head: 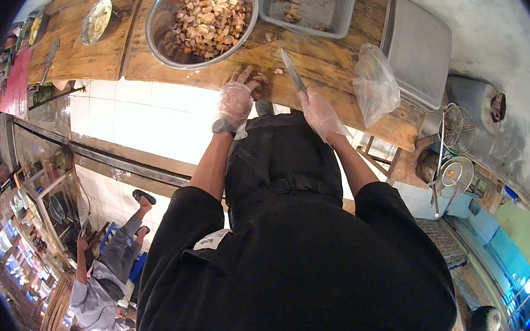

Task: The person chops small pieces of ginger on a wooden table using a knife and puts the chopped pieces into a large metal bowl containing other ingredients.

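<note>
My left hand (pixel 233 103), in a clear plastic glove, is at the front edge of the wooden table (pixel 328 72). Its fingers hold a brownish piece of meat (pixel 257 82) down on the wood; the exact grip is partly hidden. My right hand (pixel 319 111), also gloved, grips a kitchen knife (pixel 292 68), its blade pointing away from me over the table. A small pink scrap (pixel 278 71) lies between hand and blade. Beyond my left hand stands a steel bowl (pixel 159 37) heaped with diced meat (pixel 210 21) and some orange bits.
A grey plastic tub (pixel 313 10) holds a few meat chunks. To the right are a clear plastic bag (pixel 376 82), a metal container (pixel 420 48) and wire strainers (pixel 455 177). Another knife (pixel 50 59) and a small bowl (pixel 96 22) sit left. A person (pixel 103 283) sits at lower left.
</note>
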{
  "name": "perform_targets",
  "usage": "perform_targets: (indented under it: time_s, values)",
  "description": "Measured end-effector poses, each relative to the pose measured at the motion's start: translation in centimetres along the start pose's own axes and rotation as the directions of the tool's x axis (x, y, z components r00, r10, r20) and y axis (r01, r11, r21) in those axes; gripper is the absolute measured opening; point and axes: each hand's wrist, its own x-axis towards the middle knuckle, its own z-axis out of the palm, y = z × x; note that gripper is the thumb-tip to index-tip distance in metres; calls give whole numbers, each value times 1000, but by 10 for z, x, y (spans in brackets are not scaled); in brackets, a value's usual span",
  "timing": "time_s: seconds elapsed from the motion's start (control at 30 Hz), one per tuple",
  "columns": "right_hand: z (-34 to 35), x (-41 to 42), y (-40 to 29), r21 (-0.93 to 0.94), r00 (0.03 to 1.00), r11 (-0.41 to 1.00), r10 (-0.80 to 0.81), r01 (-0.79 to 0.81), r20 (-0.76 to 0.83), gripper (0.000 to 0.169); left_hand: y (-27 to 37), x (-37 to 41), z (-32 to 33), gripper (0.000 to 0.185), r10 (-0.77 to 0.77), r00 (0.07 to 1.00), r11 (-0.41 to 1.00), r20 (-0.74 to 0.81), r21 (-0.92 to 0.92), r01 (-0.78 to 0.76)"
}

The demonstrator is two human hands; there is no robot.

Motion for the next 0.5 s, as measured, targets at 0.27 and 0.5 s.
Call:
perform_targets:
  time_s: [0.27, 0.5]
  values:
    - [1, -22, -12, -80, 996, 995, 63, -57, 70, 41, 27, -20, -24, 45, -802, 597, 546, 15, -388, 743]
    - [0, -10, -16, -157, 994, 988, 17, 0, 107, 44, 37, 0, -18, 38, -575, 767, 783, 283, -82, 617]
